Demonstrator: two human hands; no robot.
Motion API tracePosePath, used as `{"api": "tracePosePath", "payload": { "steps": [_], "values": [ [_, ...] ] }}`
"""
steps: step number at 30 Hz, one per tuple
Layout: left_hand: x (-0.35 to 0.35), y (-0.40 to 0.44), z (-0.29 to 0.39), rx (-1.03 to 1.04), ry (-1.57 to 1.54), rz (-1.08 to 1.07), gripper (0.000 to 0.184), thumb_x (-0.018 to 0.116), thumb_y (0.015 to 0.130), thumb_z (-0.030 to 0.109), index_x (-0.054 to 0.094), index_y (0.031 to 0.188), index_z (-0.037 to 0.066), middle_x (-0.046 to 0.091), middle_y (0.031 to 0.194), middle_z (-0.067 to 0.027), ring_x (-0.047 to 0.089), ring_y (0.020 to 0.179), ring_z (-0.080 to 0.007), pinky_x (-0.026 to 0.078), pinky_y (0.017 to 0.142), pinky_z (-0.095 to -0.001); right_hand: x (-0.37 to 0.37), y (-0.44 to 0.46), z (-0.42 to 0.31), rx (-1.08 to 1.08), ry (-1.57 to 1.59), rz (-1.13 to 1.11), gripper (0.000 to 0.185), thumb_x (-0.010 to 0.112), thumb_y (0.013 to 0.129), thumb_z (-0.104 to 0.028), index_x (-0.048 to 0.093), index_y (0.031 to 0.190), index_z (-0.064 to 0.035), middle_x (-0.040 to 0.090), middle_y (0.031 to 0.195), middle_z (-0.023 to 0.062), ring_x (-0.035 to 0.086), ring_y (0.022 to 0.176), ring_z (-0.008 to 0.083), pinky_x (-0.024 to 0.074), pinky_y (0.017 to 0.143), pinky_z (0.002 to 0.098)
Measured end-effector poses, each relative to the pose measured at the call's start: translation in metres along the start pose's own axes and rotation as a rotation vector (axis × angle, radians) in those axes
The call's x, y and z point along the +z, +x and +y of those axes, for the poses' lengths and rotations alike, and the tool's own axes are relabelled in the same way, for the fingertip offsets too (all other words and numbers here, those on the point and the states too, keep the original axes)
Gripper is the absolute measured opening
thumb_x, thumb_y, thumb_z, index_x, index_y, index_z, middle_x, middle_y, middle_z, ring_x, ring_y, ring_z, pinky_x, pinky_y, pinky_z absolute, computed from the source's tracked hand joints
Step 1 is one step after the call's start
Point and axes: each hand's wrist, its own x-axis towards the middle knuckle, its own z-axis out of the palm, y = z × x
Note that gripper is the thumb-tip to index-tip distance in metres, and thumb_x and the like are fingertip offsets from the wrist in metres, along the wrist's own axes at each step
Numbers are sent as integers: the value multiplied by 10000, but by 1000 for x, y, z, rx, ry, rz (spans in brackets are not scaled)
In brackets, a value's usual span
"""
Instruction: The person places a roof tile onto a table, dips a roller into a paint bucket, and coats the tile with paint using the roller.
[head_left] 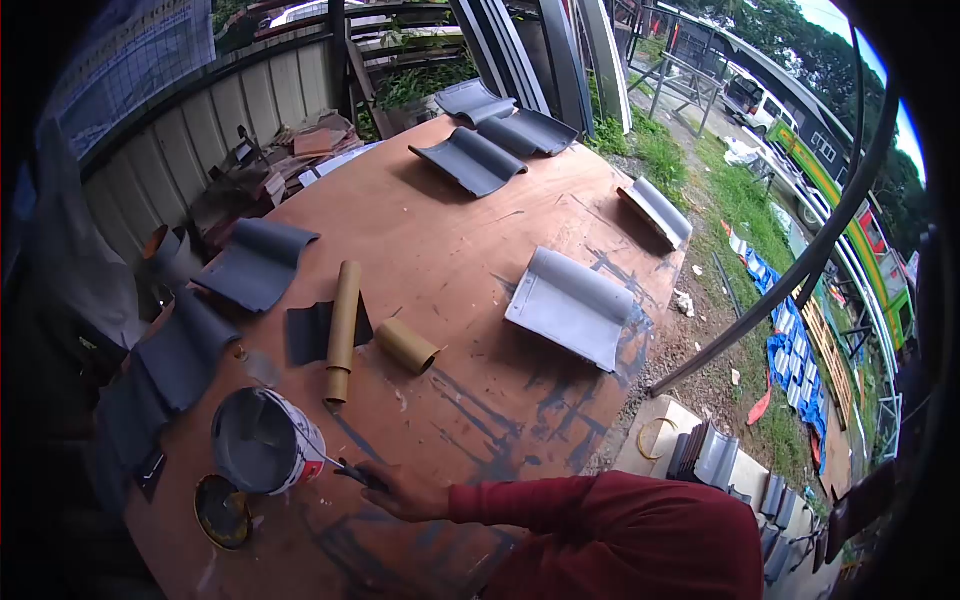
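Observation:
From the lower right reaches my right hand, in a dark red sleeve. Its fingers are closed around the dark handle of what looks like a paint roller. A thin metal rod runs from the handle to the rim of a white bucket of grey paint; the tool's head cannot be made out. Beside the bucket lies a round paint-stained lid. A long tan tube rests across a dark tile, with a short tan half-tube beside it. My left hand is out of view.
Dark curved roof tiles line the left side, and several more lie at the far end. A light grey tile and a smaller pale one sit toward the right edge of the paint-streaked brown tabletop. A dark pole slants past the right side.

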Motion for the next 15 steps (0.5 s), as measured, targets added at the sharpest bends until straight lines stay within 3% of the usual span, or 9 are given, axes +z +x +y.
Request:
{"api": "tracePosePath", "payload": {
  "steps": [1, 4, 5, 6, 7, 8, 11, 13, 15],
  "values": [
    [-4, 1, 3, -22, -12, -32, 518, 528, 1067, 409, 595, 1448, 65, 591, 1434, -153, 514, 1360, -456, 272, 1236, -673, -3, 1, -13, -5, 16, -24, 438, 607, 1050, -171, 468, 1442, -35, 635, 839, 131, 660, 720, 278, 528, 668, 410],
    [7, -3, -3, -65, -8, -40, 541, 490, 1084, 443, 567, 1481, 84, 560, 1484, -144, 483, 1394, -466, 259, 1243, -668, -15, 1, -60, 368, 480, -185, 490, 514, 1121, -272, 393, 1557, -84, 576, 774, 18, 574, 536, 116, 492, 507, 291],
    [16, -4, -7, -56, 4, -28, 558, 471, 1092, 469, 544, 1507, 103, 529, 1536, -136, 455, 1429, -473, 249, 1249, -663, -15, 3, -71, 365, 485, -197, 490, 514, 1121, -272, 393, 1557, -84, 576, 774, 18, 574, 536, 116, 492, 507, 291],
    [44, -7, -25, -74, 9, -21, 558, 471, 1092, 469, 544, 1507, 103, 529, 1536, -136, 455, 1429, -473, 249, 1249, -663, -15, 6, -84, 439, 686, -263, 461, 507, 1124, -273, 414, 1534, -83, 581, 783, 18, 578, 540, 112, 502, 504, 285],
    [80, -8, -50, -9, 15, 65, 549, 466, 1096, 459, 546, 1504, 100, 558, 1480, -168, 502, 1328, -468, 339, 1137, -646, -16, 8, -91, 521, 889, -317, 434, 500, 1127, -274, 434, 1510, -82, 586, 792, 19, 582, 545, 108, 511, 501, 280],
    [93, -8, -60, 57, 23, 150, 541, 461, 1100, 448, 548, 1502, 97, 586, 1425, -201, 550, 1226, -463, 429, 1024, -629, -14, 9, -92, 527, 893, -328, 434, 500, 1127, -274, 434, 1510, -82, 586, 792, 19, 582, 545, 108, 511, 501, 280],
    [108, -17, -68, -7, 32, 23, 559, 461, 1077, 451, 538, 1529, 132, 555, 1496, -171, 536, 1280, -436, 434, 1026, -614, 1, 7, -71, 584, 1018, -334, 322, 492, 1128, -247, 493, 1396, -69, 590, 819, 24, 578, 542, 99, 508, 485, 268],
    [62, -9, -48, -82, 26, -141, 569, 480, 1058, 428, 508, 1552, 147, 531, 1505, -188, 522, 1294, -443, 421, 1053, -608, 8, 4, -48, 704, 1048, -340, 297, 495, 1126, -243, 511, 1360, -60, 581, 826, 26, 540, 522, 102, 482, 468, 261],
    [80, -11, -65, -3, 41, -23, 574, 501, 1044, 414, 519, 1534, 115, 534, 1464, -218, 488, 1297, -458, 410, 1064, -610, 9, 2, -50, 662, 1124, -348, 320, 480, 1128, -232, 509, 1392, -53, 544, 805, 28, 480, 493, 100, 444, 450, 271]
  ]
}}
